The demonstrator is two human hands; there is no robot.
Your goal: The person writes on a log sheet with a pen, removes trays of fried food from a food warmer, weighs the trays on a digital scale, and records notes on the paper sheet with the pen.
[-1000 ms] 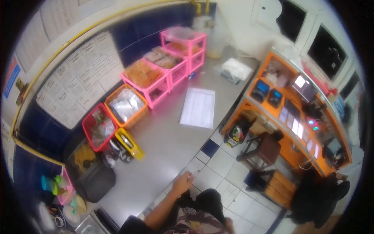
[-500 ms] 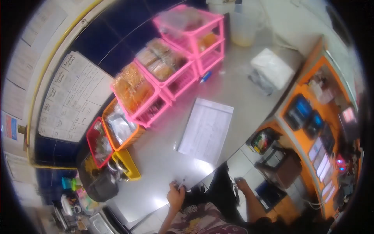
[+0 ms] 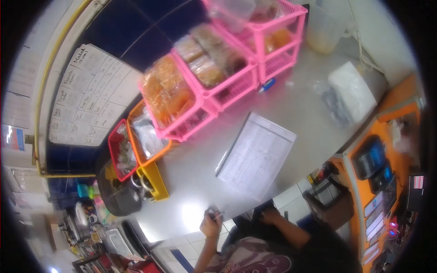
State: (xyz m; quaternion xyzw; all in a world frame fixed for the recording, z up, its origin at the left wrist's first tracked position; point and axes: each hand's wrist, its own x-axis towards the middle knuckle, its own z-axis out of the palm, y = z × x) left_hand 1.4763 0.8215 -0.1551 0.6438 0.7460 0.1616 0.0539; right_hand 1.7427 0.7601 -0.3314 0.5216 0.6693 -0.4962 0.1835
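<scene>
My left hand is closed at the near edge of the steel table. A slim pen pokes out from its fingers, with something dark beside it that I cannot make out. My right hand is down against dark cloth in front of my body, its fingertips hidden. Beyond both hands, a printed sheet of paper lies flat and slanted on the steel table.
Pink baskets of bagged food line the wall. Orange, red and yellow containers stand left. A blue marker lies by the baskets. A white packet sits far right, near an orange counter.
The view has shifted, so the table and baskets look closer and the sheet sits farther right. My right hand has drawn in against the dark cloth. My left hand keeps hold of the pen.
</scene>
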